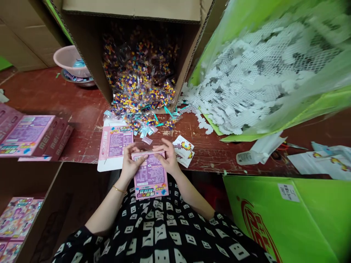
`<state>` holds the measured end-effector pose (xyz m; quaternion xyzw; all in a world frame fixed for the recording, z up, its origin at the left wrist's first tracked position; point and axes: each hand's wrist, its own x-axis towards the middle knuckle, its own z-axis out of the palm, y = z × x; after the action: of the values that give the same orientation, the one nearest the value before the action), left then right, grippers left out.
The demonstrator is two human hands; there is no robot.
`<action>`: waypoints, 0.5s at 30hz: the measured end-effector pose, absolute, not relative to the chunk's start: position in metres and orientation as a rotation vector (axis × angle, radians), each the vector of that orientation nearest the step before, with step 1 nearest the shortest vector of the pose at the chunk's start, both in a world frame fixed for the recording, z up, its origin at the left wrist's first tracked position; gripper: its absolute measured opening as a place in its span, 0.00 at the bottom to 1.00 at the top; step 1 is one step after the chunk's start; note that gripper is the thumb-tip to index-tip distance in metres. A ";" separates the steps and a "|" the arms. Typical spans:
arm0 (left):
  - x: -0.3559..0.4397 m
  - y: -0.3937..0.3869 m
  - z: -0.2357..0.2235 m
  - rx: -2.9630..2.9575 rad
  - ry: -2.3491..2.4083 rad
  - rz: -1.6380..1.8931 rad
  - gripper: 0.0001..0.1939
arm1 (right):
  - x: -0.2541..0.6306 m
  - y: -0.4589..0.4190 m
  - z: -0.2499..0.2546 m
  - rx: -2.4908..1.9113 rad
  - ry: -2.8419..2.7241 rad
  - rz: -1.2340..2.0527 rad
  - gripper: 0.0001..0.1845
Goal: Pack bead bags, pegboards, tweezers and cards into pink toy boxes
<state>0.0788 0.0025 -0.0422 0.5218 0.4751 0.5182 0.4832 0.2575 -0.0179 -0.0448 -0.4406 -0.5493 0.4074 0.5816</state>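
I hold a small pink printed box (150,177) upright over my lap, just below the red table edge. My left hand (131,162) grips its upper left side, fingers curled onto the top flap. Over the upper right corner my right hand (168,157) closes, fingertips pressing the top. A flat unfolded pink box (113,146) lies on the table just left of my hands. Small pattern cards (183,148) sit right of my right hand.
A tipped cardboard carton (131,11) spills bags of coloured beads (142,95). White pegboard pieces (246,84) pour from a green bag at right. Flat pink boxes (30,135) are stacked left. A pink basin (72,60), a white bottle (248,157) and a green carton (301,215) are nearby.
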 end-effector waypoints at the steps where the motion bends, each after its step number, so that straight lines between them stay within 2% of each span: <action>1: 0.078 0.002 -0.041 1.296 1.135 1.212 0.24 | 0.259 -0.016 -0.039 -1.017 -1.344 0.968 0.17; 3: 0.077 0.000 -0.038 1.304 1.119 1.162 0.19 | 0.262 -0.012 -0.027 -0.991 -1.424 1.050 0.13; 5: 0.078 -0.002 -0.036 1.231 1.159 1.189 0.18 | 0.266 -0.007 -0.016 -1.003 -1.430 1.193 0.13; 11: 0.081 -0.007 -0.037 1.221 1.277 1.255 0.14 | 0.281 0.005 -0.015 -1.027 -1.192 1.656 0.21; 15: 0.082 -0.014 -0.043 1.325 1.120 1.249 0.14 | 0.289 0.000 -0.024 -1.006 -1.253 1.661 0.20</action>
<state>0.0815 -0.0142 -0.0425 0.5435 0.4591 0.5122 0.4811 0.2887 0.0000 -0.0238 -0.3985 -0.4959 0.6577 0.4034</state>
